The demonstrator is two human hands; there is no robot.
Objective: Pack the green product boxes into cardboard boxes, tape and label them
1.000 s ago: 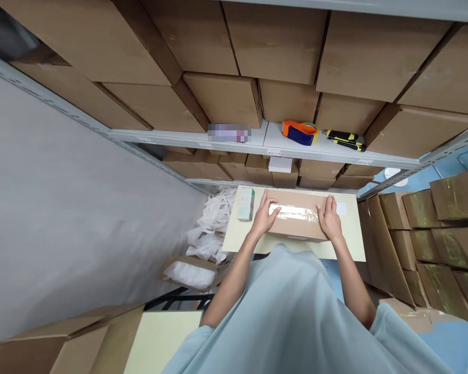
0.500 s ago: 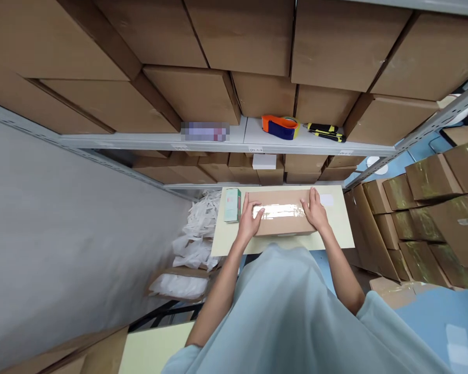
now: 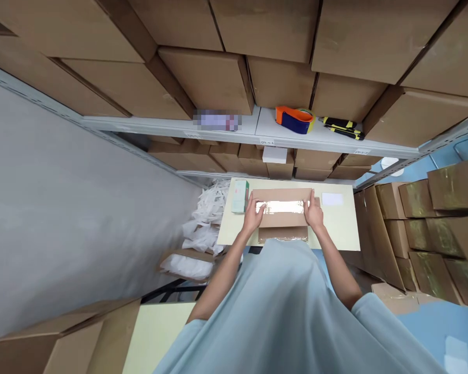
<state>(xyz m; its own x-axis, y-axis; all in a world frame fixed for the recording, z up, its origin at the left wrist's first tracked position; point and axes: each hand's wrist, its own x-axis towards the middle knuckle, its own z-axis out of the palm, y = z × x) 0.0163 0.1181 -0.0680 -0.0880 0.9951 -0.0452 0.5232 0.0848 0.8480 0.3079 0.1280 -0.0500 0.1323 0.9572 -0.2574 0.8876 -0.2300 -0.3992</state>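
Note:
A brown cardboard box with shiny clear tape along its top is held between my two hands, above a pale yellow table. My left hand grips its left end, thumb on the top near the tape. At the right end my right hand grips it the same way. The side facing me shows below the top face, with tape along its lower edge. A green and white small box stands left of my left hand. Right of my right hand lies a white label or paper.
Shelves ahead hold many cartons, an orange and blue tape dispenser and black and yellow cutters. White packing material is piled left of the table. Stacked cartons stand at the right.
The box has tilted, so its near side now shows below the top. My right hand has shifted slightly left off the white paper, and the camera view has turned a little.

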